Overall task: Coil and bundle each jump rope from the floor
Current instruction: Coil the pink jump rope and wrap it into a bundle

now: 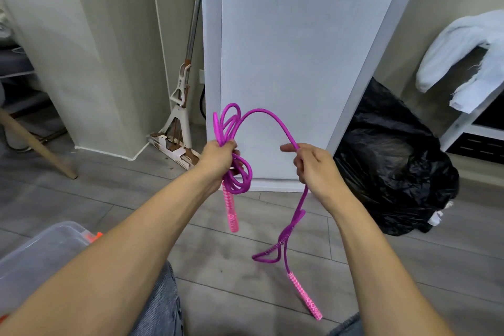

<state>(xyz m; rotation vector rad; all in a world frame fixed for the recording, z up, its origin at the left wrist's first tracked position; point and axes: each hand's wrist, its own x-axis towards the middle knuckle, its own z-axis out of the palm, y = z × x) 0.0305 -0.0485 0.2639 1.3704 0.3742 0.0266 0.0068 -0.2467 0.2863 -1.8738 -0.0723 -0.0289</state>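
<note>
A magenta jump rope [268, 114] with pink patterned handles hangs between my hands in front of a white panel. My left hand [218, 157] grips a bunch of its coils, with loops sticking out above and below the fist. One pink handle [230, 209] dangles straight down from that bunch. My right hand [313, 165] pinches the free length of rope, which arcs up from the coils. Below my right hand the rope drops in a kinked loop to the second pink handle [305, 297], whose tip is at the floor.
A white glossy panel [300, 49] leans upright straight ahead. A full black rubbish bag [395, 161] sits on the floor at the right, under a white shelf with cloth. A mop [180, 106] stands at the left. A clear plastic bin [38, 251] is at lower left.
</note>
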